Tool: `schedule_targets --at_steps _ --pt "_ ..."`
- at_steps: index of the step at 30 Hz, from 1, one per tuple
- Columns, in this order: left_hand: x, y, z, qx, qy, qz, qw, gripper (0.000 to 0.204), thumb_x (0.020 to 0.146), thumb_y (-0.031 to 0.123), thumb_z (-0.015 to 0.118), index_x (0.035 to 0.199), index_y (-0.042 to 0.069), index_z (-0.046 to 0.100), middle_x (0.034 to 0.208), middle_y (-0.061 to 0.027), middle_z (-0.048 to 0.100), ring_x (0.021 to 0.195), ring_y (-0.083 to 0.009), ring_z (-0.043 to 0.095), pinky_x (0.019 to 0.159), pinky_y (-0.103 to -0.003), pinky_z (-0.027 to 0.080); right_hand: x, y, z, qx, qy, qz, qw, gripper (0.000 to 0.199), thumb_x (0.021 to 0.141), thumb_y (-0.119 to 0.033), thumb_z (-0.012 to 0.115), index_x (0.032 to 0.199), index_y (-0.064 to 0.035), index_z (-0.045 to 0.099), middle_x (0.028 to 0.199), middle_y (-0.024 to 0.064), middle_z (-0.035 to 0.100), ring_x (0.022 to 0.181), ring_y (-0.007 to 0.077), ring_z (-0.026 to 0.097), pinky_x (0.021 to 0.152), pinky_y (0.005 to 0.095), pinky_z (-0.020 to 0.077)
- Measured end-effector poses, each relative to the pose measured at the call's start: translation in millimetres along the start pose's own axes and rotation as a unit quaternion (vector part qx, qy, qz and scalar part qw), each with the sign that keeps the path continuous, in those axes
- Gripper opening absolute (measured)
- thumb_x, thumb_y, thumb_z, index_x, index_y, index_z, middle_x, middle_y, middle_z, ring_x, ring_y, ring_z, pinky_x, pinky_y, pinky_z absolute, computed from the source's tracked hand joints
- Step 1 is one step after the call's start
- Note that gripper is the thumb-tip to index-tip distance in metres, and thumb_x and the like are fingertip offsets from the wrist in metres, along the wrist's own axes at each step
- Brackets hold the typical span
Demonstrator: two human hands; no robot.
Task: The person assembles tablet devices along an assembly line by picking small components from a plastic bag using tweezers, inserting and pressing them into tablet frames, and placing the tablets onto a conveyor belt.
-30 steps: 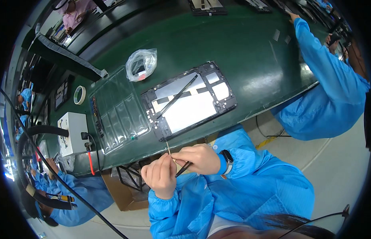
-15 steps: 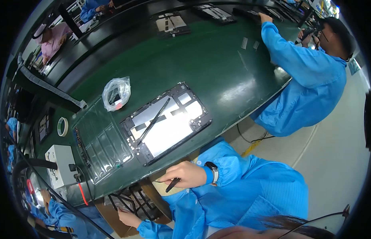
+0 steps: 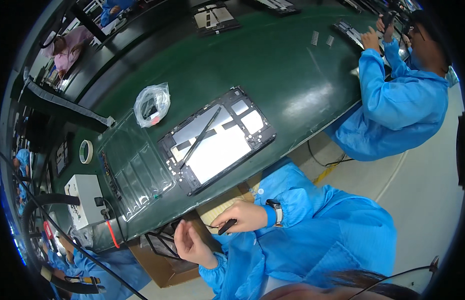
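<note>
In the lower centre of the frame, we grip a black tool (image 3: 227, 227) in our right hand (image 3: 246, 216) and hold our left hand (image 3: 195, 247) half-curled, fingers parted, below the opened device (image 3: 220, 152).

The left hand (image 3: 195, 246), down by the cardboard box (image 3: 146, 262) half a second ago, is up near the right hand (image 3: 246, 217) now, its fingers parted. The co-worker's outstretched hand (image 3: 371, 40) has drawn in beside a tablet frame (image 3: 348, 33) newly on the bench (image 3: 287, 60).
</note>
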State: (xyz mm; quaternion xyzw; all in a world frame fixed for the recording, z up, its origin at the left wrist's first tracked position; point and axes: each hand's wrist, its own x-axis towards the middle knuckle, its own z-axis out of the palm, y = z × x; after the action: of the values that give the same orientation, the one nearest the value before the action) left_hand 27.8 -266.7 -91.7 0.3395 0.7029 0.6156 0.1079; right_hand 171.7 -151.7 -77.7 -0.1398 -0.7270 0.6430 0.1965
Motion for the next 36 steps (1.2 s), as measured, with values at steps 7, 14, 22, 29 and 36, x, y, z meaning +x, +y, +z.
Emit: schedule_targets --at_steps 7,14,22,29,36 --pt "-3 0 -1 0.001 -0.075 0.026 0.997 0.028 0.083 -0.007 0.051 0.111 -0.004 0.053 0.099 -0.0143 0.060 0.085 -0.0175 0.059 0.077 -0.026 0.048 -8 5 -2 0.013 -0.002 0.010 1.000 0.031 0.071 -0.013 0.066 0.101 -0.0062 0.063 0.095 0.0114 0.065 0.082 0.0263 0.063 0.072 0.0315 0.0501" --pt "-7 13 10 -0.009 0.017 0.025 1.000 0.016 0.078 -0.009 0.055 0.093 -0.004 0.060 0.088 -0.0139 0.061 0.079 -0.0178 0.060 0.069 -0.026 0.050 -7 7 -8 0.017 -0.020 0.033 0.999 0.031 0.072 -0.014 0.065 0.101 -0.0056 0.063 0.096 0.0117 0.065 0.084 0.0252 0.063 0.073 0.0313 0.0500" --pt "-4 28 16 0.125 -0.125 0.217 0.960 0.022 0.068 -0.008 0.066 0.089 -0.001 0.066 0.079 -0.0111 0.059 0.067 -0.0182 0.056 0.057 -0.025 0.044 -5 -2 -5 0.013 0.130 -0.078 0.988 0.026 0.072 -0.010 0.066 0.097 -0.0030 0.063 0.086 0.0107 0.064 0.081 0.0261 0.062 0.072 0.0314 0.0489" --pt "-12 23 30 0.118 0.001 0.214 0.970 0.027 0.067 -0.011 0.064 0.092 -0.002 0.062 0.082 -0.0116 0.059 0.069 -0.0201 0.057 0.061 -0.027 0.047 -2 -3 7 0.033 0.174 -0.065 0.982 0.015 0.072 -0.007 0.068 0.085 -0.0012 0.065 0.082 0.0110 0.063 0.074 0.0251 0.061 0.065 0.0306 0.0488" --pt "7 35 48 0.146 0.026 0.247 0.958 0.018 0.065 -0.010 0.065 0.081 -0.001 0.063 0.078 -0.0110 0.063 0.072 -0.0246 0.058 0.066 -0.032 0.047 6 -10 6 -0.098 0.274 -0.144 0.946 0.018 0.068 0.000 0.068 0.085 0.0001 0.065 0.079 0.0130 0.064 0.068 0.0265 0.063 0.058 0.0313 0.0502"
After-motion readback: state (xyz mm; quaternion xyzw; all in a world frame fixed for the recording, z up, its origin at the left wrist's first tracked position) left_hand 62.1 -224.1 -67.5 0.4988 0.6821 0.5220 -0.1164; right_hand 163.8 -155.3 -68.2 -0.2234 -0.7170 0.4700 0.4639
